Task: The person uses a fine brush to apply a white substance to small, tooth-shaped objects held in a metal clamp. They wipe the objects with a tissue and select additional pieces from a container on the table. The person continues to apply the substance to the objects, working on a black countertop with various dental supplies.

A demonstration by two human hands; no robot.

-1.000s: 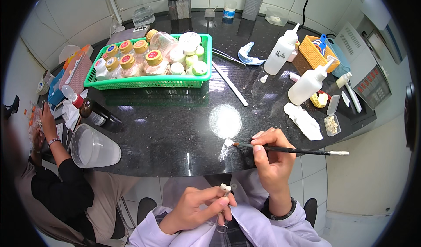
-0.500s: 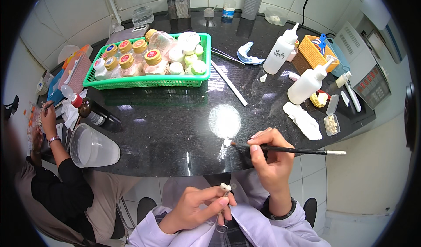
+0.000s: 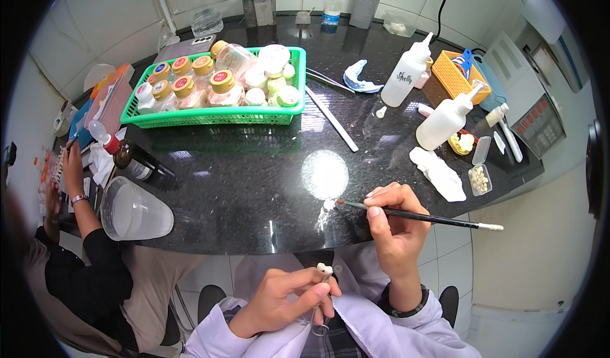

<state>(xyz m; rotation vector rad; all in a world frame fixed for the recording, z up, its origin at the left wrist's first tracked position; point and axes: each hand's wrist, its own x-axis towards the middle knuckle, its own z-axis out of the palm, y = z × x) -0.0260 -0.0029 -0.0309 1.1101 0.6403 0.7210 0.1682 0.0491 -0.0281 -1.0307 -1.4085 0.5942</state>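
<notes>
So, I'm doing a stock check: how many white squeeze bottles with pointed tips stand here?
2: one bottle left of the yellow basket, another bottle just behind the crumpled tissue. More may be hidden.

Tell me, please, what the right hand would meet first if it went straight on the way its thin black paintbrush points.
With its thin black paintbrush, the right hand would likely first meet the small white smear on the glossy black tabletop; whether the brown tip touches it is unclear.

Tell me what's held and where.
Right hand: brush, by its handle near the bristles. Left hand: metal tool, between its ringed end and white piece.
</notes>
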